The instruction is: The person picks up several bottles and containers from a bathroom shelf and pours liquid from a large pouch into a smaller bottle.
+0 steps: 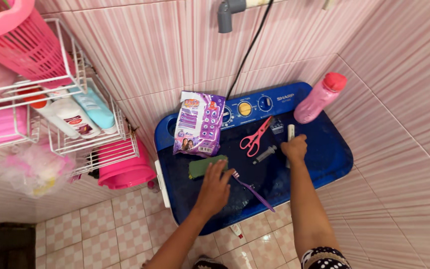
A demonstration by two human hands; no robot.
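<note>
While the left hand [215, 187] is laid flat, fingers spread, on a green sponge [206, 166] at frame centre, a white stick [290, 137] is pinched by the closed right hand [294, 148]. Nothing is lifted from the blue washer lid [324, 159] yet; pink scissors [256, 137] lie untouched.

Bare forearms; black-and-white patterned sleeve [324, 258] on the right arm.

Single head-worn view, looking steeply down

The camera sits above and behind both arms, facing down and forward into a tiled corner. It stands near: the forearms enter from the bottom edge, and the left hand [214, 188] and right hand [294, 148] lie mid-picture on the blue washing machine [334, 159]. Beyond the hands rises the wall; left of the left hand hangs a wire rack [83, 144].
</note>
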